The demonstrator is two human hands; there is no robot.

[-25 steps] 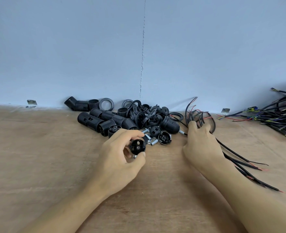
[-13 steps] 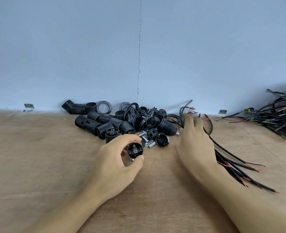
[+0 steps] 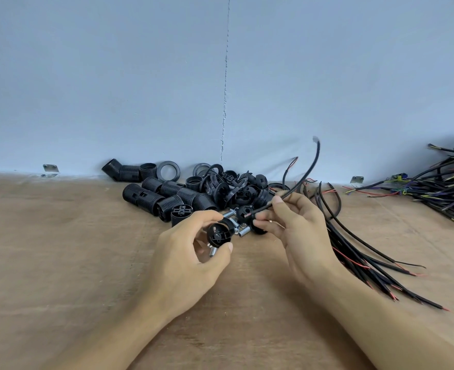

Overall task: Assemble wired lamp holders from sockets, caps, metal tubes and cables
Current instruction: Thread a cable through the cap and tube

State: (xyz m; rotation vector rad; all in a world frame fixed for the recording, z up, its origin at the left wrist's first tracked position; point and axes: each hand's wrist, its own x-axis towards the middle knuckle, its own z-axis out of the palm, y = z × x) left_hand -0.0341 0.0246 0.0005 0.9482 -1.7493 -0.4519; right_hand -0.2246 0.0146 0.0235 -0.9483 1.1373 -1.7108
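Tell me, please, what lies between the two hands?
Head view: a few loose metal tubes lie between the left hand and the right hand.

Looks like a small assembly workshop, piecework bench type. Bare, unfinished plywood worktop (image 3: 60, 263) is butted vs a plain blue-grey wall (image 3: 113, 76) w/ a rough vertical seam (image 3: 224, 102). A small metal bracket (image 3: 50, 168) sits at the wall joint on the L, a second bracket (image 3: 357, 179) on the R. Parts lie loose in bulk: a heap of identical black threaded sockets (image 3: 151, 194), rings (image 3: 168, 170) & caps (image 3: 243, 194) by the wall, w/ short metal tubes (image 3: 244, 231) just in front. A fan of cut black cables (image 3: 367, 252) w/ red ends lies to the R. A tangled bundle (image 3: 445, 188) w/ yellow, red & blue cores is at the far R edge.
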